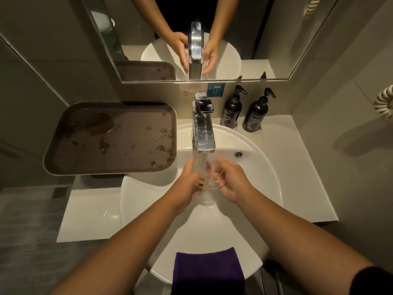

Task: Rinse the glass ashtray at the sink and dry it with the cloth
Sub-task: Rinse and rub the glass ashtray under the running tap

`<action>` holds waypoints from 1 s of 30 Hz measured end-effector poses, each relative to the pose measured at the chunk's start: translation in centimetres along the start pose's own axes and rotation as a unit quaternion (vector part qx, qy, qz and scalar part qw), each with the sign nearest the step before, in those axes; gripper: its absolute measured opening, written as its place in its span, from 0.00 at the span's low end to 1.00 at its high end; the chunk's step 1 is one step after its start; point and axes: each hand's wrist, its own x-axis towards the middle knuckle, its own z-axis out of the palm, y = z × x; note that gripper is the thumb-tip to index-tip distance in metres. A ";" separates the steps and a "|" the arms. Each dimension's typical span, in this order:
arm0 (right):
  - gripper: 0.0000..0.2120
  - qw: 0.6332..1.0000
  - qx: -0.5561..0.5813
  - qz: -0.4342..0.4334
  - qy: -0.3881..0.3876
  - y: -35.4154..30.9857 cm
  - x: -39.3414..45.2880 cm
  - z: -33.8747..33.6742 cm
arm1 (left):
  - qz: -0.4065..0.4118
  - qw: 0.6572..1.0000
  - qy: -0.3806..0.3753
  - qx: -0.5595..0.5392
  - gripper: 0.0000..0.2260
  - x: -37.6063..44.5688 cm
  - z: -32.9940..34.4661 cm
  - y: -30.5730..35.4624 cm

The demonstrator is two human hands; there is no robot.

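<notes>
The clear glass ashtray is over the white sink basin, right under the water running from the chrome tap. My right hand grips its right rim with curled fingers. My left hand holds its left side, fingers wrapped toward the glass. Much of the ashtray is hidden by my fingers and the water stream. A folded purple cloth hangs over the front rim of the basin, between my forearms.
A wet brown tray lies on the counter left of the basin. Two black pump bottles stand at the back right. A mirror runs behind the tap. A coiled cord hangs on the right wall.
</notes>
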 end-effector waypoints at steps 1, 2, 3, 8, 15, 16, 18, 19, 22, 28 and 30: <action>0.13 0.999 -0.021 -0.024 -0.036 0.1 -0.2 0.1 | -0.023 0.997 0.041 -0.055 0.20 0.2 0.2 0.2; 0.14 0.996 -0.042 -0.043 -0.071 0.3 -0.4 0.1 | -0.041 0.993 0.090 -0.066 0.16 0.4 0.5 0.5; 0.15 0.992 -0.067 -0.051 -0.096 0.3 -0.6 0.3 | -0.060 0.988 0.136 -0.033 0.12 0.7 0.8 0.6; 0.20 0.968 -0.184 -0.053 -0.165 0.4 -0.7 -0.3 | 0.012 0.962 0.249 0.113 0.17 1.2 0.1 -0.1; 0.19 0.901 -0.392 -0.157 0.096 1.3 -0.1 0.9 | 0.019 0.933 0.314 0.173 0.21 1.4 1.9 0.2; 0.24 0.917 -0.357 -0.134 0.118 1.3 0.3 0.8 | 0.026 0.946 0.291 0.141 0.19 1.3 2.0 0.0; 0.26 0.948 -0.278 -0.078 0.132 1.1 0.6 0.6 | 0.041 0.973 0.200 0.112 0.10 1.1 1.8 -0.7; 0.26 0.956 -0.255 -0.056 0.131 1.1 0.7 0.3 | 0.031 0.977 0.168 0.127 0.15 0.9 1.5 -1.1; 0.23 0.961 -0.243 -0.036 0.130 1.7 0.7 0.4 | 0.024 0.962 0.187 0.199 0.25 1.2 0.8 -1.8; 0.24 0.917 -0.350 -0.133 0.140 1.6 -0.1 1.1 | 0.057 0.940 0.255 0.219 0.20 1.6 0.9 -0.9; 0.22 0.916 -0.345 -0.144 0.146 1.4 -0.1 1.0 | 0.050 0.957 0.216 0.188 0.17 1.2 1.1 -1.2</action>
